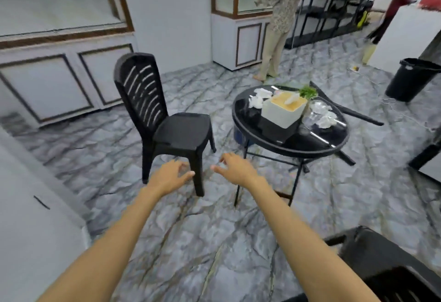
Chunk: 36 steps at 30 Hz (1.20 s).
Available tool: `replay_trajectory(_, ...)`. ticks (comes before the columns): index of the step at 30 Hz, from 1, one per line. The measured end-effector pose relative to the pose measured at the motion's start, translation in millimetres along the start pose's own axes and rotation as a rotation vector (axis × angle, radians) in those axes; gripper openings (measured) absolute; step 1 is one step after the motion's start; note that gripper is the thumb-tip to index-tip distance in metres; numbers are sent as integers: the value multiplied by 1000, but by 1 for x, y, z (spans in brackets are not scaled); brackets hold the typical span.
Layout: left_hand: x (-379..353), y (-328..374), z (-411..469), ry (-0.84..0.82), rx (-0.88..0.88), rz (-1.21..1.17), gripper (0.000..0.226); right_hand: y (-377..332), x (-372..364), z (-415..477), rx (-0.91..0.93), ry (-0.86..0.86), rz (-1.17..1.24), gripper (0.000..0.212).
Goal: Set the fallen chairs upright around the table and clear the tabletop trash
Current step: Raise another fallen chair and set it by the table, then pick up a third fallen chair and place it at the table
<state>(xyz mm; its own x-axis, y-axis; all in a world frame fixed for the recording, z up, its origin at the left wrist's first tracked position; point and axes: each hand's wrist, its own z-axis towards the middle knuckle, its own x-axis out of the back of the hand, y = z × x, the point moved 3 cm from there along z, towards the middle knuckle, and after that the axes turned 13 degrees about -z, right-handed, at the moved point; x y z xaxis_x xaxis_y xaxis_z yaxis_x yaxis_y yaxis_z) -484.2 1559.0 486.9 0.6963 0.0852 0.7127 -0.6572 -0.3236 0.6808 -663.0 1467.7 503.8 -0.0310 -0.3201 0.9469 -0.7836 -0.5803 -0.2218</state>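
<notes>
A black plastic chair (167, 120) stands upright to the left of the round black table (317, 149). My left hand (170, 176) and my right hand (235, 169) hover open just in front of the chair's seat, touching nothing. On the table sit a white tissue box (284, 110), crumpled white tissues (259, 97), crumpled clear plastic (322, 115) and a green sprig (307, 91). Another black chair (343, 108) lies fallen behind the table. Part of a third black chair (391, 266) shows at the bottom right.
A black trash bin (410, 79) stands on the marble floor at the right. White cabinets line the left wall and far corner. One person (279, 22) stands by the far cabinet, and another (393, 5) at the upper right. Black shelving fills the back.
</notes>
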Motion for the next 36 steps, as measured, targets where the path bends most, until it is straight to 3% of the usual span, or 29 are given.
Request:
replay_trajectory(9,139,-130,47,163,221,54,47,-153,-2,153,295,-17,-168,55)
replay_trajectory(17,223,-224,133,184,347,-4,50,-253,-13,308,418,-105,-230,59)
replay_trajectory(27,308,-335,264,123,494,27,53,-356,-37,498,426,-261,-293,63)
replay_trajectory(36,401,-460,387,-84,537,49,51,-447,-55,671,327,-345,-169,64)
